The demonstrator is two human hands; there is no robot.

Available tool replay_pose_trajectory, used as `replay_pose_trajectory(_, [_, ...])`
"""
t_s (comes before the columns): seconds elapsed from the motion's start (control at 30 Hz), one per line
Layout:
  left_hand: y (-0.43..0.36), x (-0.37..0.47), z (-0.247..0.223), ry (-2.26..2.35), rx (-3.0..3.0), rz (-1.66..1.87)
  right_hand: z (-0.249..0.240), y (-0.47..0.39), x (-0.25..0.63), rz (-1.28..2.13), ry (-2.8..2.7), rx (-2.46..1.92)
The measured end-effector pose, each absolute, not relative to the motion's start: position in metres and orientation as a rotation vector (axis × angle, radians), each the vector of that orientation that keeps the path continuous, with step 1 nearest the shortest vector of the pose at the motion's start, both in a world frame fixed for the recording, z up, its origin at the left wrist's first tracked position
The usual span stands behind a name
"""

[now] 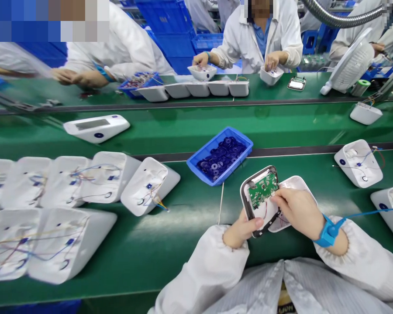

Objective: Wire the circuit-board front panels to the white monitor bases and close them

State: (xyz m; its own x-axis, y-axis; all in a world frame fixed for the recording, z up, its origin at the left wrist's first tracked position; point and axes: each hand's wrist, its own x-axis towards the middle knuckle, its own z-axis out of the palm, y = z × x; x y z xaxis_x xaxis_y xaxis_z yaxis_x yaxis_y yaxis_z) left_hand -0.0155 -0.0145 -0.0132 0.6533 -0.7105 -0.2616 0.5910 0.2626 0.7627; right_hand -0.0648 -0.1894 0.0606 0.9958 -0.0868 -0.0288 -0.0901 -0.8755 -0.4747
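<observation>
While the left hand (240, 229) grips the dark-rimmed cover (244, 185) by its lower left edge, tilted up above the counter (170, 248), the right hand (298, 211) comes in at the other side, fingers pinched together at the edge of the green circuit board (262, 189); whether they hold a plug, a wire or just the board, I cannot tell! So what's done? The board lies inside the cover, that much is plain; thin wires show below it, though where they end is hidden; and what's left? Cover and white housing (303, 185) are apart, the housing sitting open just behind the right hand, so this unit looks about midway, by my reckoning; over to the left, a whole group of open housings (62, 183) shows loose wires and no covers, all seemingly unfinished; and look beyond the blue tray (201, 175) of dark discs (221, 157), where one closed-looking unit (100, 128) lies, apparently much further along!
</observation>
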Motion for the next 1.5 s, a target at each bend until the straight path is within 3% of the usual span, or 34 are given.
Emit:
replay_pose_trajectory(0.27, [-0.011, -0.018, -0.017, -0.116, 0.964, -0.907, 0.044, -0.184, -0.071, -0.319, 0.084, -2.718])
replay_pose_trajectory(0.5, [-0.013, -0.014, -0.02, -0.125, 0.901, -0.939, 0.041, -0.21, -0.058, -0.753, -0.1, -2.505])
replay_pose_trajectory(0.63, [-0.011, -0.012, -0.02, -0.106, 0.89, -0.955, 0.042, -0.226, -0.048, -0.599, -0.464, -2.466])
replay_pose_trajectory(0.93, [-0.011, -0.011, -0.018, -0.136, 0.909, -1.025, 0.048, -0.231, -0.062, -0.615, -0.364, -2.434])
replay_pose_trajectory(1.17, [-0.007, -0.003, -0.025, -0.005, 0.928, -0.954, 0.074, -0.275, -0.095, -0.151, 0.017, -2.55])
replay_pose_trajectory(1.3, [-0.006, -0.003, -0.021, -0.04, 0.955, -1.014, 0.069, -0.256, -0.097, -0.078, 0.225, -2.841])
replay_pose_trajectory(1.5, [-0.006, -0.007, -0.015, -0.056, 0.955, -0.999, 0.069, -0.229, -0.081, 0.299, 0.331, -3.012])
